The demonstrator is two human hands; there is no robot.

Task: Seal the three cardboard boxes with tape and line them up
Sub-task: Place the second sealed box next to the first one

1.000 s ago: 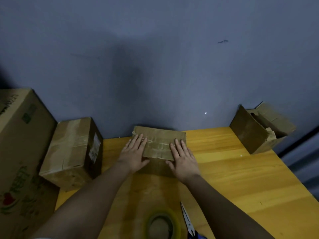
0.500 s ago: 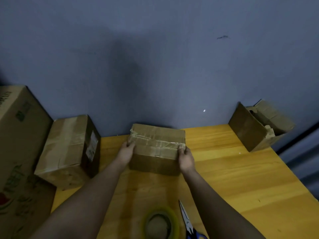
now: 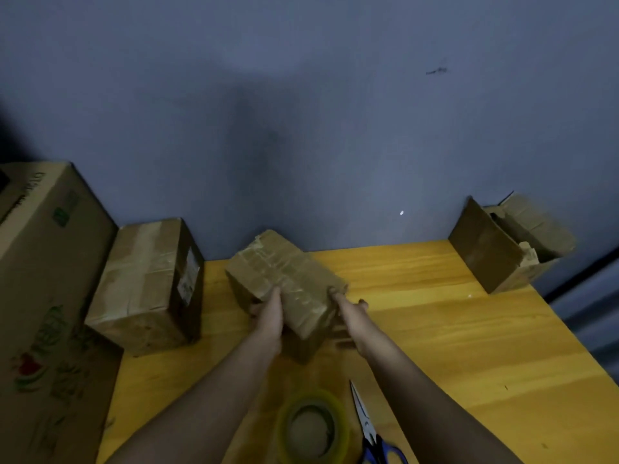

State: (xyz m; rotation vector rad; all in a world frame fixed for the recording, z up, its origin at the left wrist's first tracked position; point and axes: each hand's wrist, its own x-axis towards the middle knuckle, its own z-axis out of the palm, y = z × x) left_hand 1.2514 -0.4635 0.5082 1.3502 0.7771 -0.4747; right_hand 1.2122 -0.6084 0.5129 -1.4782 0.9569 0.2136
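Seen from above, at the middle of a wooden tabletop near a blue-grey wall: a small cardboard box, taped across its top, turned at an angle. Gripped on both sides, left hand curled round the near left edge, right hand wrapped round the near right corner. Whether lifted or just pivoted on the wood, could not be told.

At the left, a second taped box, closed, beside a large printed carton. At the far right, a third box with flaps open and torn, not yet sealed. At the near edge, a tape roll and blue-handled scissors, untouched.

Judged roughly two thirds through the sealing: two boxes closed, one left, and no line formed yet.

Compared with half a second before: middle box then square to the wall with hands on its two ends; a second before, both palms flat on its top. Since rotated, near end swung toward the right.
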